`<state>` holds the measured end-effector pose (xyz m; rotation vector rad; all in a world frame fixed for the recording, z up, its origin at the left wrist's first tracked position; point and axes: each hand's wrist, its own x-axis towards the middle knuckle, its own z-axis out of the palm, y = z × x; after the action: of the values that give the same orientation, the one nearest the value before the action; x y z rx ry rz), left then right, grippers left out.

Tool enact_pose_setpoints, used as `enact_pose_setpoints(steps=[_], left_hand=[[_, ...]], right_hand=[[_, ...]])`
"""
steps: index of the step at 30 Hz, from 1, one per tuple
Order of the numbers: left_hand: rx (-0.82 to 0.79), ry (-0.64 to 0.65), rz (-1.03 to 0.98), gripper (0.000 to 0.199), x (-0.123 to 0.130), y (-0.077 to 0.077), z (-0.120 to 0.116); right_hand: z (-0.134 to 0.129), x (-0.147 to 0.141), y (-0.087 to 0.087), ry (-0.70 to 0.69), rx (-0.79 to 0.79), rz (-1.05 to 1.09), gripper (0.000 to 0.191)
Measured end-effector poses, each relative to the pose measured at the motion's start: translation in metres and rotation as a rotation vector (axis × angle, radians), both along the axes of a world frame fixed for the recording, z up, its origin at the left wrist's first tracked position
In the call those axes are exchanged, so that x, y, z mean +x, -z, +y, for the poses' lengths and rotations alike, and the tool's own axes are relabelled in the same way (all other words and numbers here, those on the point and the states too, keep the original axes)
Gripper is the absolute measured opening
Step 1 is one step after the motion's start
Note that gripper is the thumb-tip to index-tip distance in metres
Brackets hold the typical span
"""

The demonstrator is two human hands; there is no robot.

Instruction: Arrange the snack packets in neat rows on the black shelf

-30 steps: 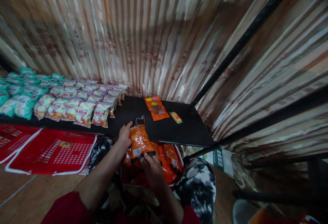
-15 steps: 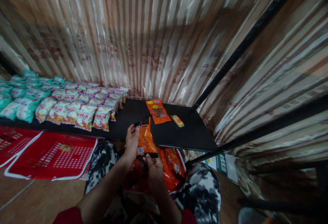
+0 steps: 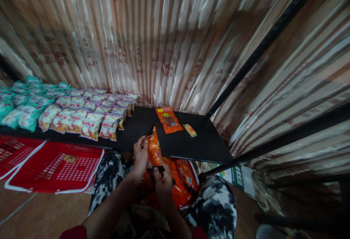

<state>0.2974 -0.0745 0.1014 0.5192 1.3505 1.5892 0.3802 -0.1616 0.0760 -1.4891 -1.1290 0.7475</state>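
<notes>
An orange snack bag (image 3: 155, 148) with black ends is held between my two hands, over the front edge of the black shelf (image 3: 202, 145). My left hand (image 3: 141, 155) grips its upper left side, fingers closed. At its lower black end, my right hand (image 3: 163, 181) pinches the edge. Below them, between the knees, more orange bags (image 3: 183, 195) fill a container with a pale rim. On the shelf lie a flat orange packet (image 3: 168, 120) and a small yellow wrapped item (image 3: 189, 130).
Rows of white and orange snack bags (image 3: 91, 124) and teal bags (image 3: 29, 116) stand on the shelf at the left. Red baskets (image 3: 82, 166) sit beneath it. A black post (image 3: 246, 65) slants up at the right, before a striped curtain (image 3: 169, 42).
The held orange bag has been turned, so its front now shows narrower and at an angle. Both hands have stayed nearly in place, the right slightly lower.
</notes>
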Motion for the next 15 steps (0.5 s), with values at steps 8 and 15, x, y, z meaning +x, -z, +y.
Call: enact_pose_setpoints(steps=[8,15], left_hand=[[0.002,0.118,-0.137,0.017,0.0022,-0.0098,-0.0042],[-0.008,0.129,-0.107,0.012,0.0007,-0.0099,-0.0058]], right_hand=[[-0.0025,0.0035,-0.0004,-0.073,0.123,-0.201,0.037],[-0.004,0.0066,0.006,-0.105,0.177,-0.359,0.044]])
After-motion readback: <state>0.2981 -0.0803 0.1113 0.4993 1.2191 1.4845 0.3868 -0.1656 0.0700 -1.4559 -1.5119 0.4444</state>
